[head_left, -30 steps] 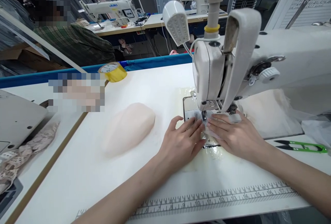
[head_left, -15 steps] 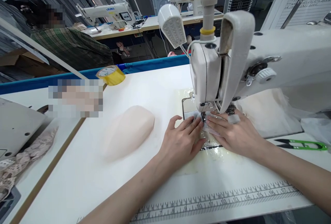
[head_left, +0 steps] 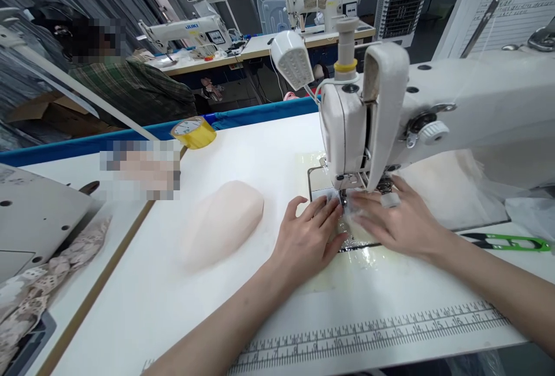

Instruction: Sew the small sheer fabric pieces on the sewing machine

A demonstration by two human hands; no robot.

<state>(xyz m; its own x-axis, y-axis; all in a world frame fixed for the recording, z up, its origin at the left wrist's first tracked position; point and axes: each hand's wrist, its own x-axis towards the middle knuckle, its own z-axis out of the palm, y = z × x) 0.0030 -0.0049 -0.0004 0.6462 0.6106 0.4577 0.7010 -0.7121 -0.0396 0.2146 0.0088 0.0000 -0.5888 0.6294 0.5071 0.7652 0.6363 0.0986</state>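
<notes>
Left hand (head_left: 306, 237) and right hand (head_left: 396, 220) lie flat, fingertips meeting on a small white fabric piece (head_left: 347, 205) under the sewing machine (head_left: 433, 115) needle. Pink pad (head_left: 221, 220) at 9 o'clock; green snips (head_left: 507, 242) at 3 o'clock; yellow tape roll (head_left: 193, 131) at 10 o'clock.

bright even overhead light, soft shadows, wide-angle bending at edges, slight blur

Garment workshop: rows of sewing machines (head_left: 416, 121)

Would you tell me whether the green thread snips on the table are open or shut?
Open, slightly: the thread snips lie flat on the table, right of the right hand, their dark blade tips parted.
</notes>
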